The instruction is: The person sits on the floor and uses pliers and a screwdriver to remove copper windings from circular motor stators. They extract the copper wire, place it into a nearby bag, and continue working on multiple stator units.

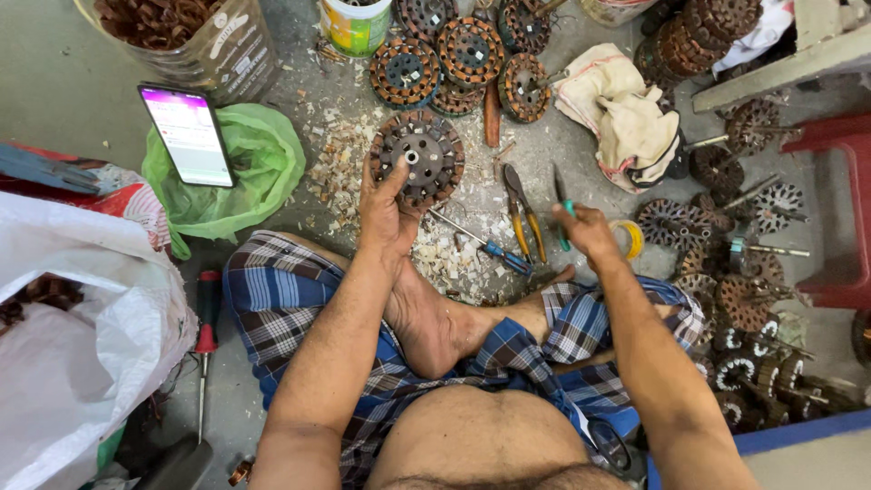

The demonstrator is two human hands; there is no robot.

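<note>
Cutters [562, 210] in right hand [590, 234] point probably away, near-upright.

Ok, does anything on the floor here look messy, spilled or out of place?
Yes. Pale shavings are scattered over the floor around the stator that the left hand grips. A phone leans on a crumpled green bag, and a screwdriver lies loose among the scraps.
</note>
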